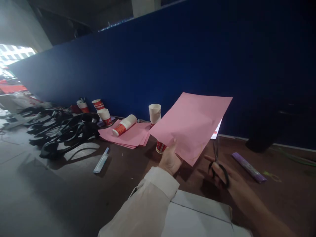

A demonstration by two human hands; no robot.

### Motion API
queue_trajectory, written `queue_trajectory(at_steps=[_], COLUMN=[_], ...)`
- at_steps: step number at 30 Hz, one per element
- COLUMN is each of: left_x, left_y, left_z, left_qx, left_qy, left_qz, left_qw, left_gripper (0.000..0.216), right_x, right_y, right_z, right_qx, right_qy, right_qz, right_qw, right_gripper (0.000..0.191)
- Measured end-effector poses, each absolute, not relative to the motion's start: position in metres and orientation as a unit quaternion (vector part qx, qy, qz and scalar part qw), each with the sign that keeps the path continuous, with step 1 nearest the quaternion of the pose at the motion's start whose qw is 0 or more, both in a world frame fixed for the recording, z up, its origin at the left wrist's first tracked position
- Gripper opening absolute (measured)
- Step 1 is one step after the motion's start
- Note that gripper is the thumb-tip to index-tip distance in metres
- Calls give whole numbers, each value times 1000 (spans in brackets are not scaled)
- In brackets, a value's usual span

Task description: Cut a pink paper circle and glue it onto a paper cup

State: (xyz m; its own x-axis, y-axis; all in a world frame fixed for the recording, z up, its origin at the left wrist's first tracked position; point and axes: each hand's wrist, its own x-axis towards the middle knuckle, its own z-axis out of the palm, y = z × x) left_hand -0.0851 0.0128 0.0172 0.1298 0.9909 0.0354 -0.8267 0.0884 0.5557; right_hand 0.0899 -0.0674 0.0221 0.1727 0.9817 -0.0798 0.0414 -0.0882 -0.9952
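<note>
A pink sheet of paper (191, 126) was held up above a brown table (128, 171) by the left hand (170, 159), its lower corner pinched between thumb and fingers. A pair of black-handled scissors (218, 164) was gripped in the right hand (228, 179), fingers threaded through the loops and the blades pointed up towards the sheet's lower right edge, just beside it; whether the blades were parted could not be told.

The cut was judged to be at its start, with the paper uncut as far as could be seen. For the next move, the sheet's edge would need to be fed between the blades and kept taut by the left hand.

Behind the sheet, a stack of pink paper (130, 135) was spread on the table, with a paper cup lying on its side (123, 125) upon it and an upright paper cup (154, 113) near it. More cups (101, 108) and a dark heap of scissors (64, 130) were seen farther left, and a purple wrapped stick (249, 168) lay to the right. A white box (197, 214) sat nearest the camera.
</note>
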Motion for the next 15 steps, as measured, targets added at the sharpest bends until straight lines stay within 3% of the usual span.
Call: queue_trajectory(at_steps=[8, 15], left_x=[-84, -81], left_y=[15, 12], left_z=[14, 15], left_qx=[220, 220], left_qy=[160, 169], left_qz=[673, 674], left_qw=[687, 684], left_gripper=[41, 41], right_x=[76, 78], right_y=[-75, -73], right_z=[25, 17], right_qx=[-599, -595], right_qy=[-536, -510], right_qz=[428, 451], right_qw=[414, 427], right_gripper=[53, 52])
